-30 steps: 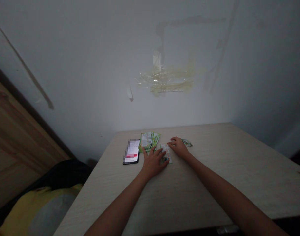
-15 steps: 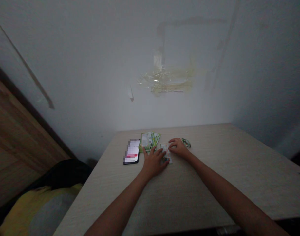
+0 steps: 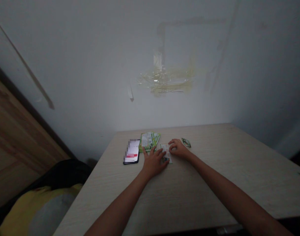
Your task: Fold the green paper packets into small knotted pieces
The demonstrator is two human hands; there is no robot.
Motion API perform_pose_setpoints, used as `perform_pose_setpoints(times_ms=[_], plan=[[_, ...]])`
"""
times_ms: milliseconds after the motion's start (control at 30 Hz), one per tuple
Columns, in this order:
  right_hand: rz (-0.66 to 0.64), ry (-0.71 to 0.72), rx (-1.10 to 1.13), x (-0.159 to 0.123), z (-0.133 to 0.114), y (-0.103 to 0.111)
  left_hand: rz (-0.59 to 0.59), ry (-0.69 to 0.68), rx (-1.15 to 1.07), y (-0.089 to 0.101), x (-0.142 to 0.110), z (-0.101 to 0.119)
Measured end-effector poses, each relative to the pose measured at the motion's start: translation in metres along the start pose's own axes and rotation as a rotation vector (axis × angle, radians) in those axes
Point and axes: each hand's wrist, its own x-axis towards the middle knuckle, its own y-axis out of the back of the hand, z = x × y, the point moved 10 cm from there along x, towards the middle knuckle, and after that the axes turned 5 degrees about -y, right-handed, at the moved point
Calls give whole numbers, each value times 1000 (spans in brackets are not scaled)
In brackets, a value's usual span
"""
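My left hand [image 3: 154,163] lies with fingers spread, its fingertips resting on a small white and green printed packet [image 3: 167,153] flat on the table. Part of that packet is hidden beneath the fingers. At the packet's upper right edge is my right hand [image 3: 178,148], fingers bent and a gap between thumb and forefinger, with nothing visible in it. Just beyond the left fingertips sits a stack of green and white packets [image 3: 146,140], slightly fanned. A small crumpled or folded green piece [image 3: 186,142] lies to the right of my right hand.
A phone [image 3: 131,151] with a lit screen lies left of the stack. The pale wooden table [image 3: 214,147] meets a wall [image 3: 96,82] with tape remnants [image 3: 164,80]. A yellow and grey soft item [image 3: 42,209] is beside the table at lower left.
My right hand has drawn slightly closer to me, its fingers curling more. The small green piece has shifted slightly left and now lies apart from that hand. My left hand stays put.
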Motion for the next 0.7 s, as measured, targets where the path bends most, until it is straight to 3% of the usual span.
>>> perform_pose_setpoints(times_ms=[700], plan=[[-120, 70, 65, -32, -21, 4, -10, 2, 10, 0, 0, 0]])
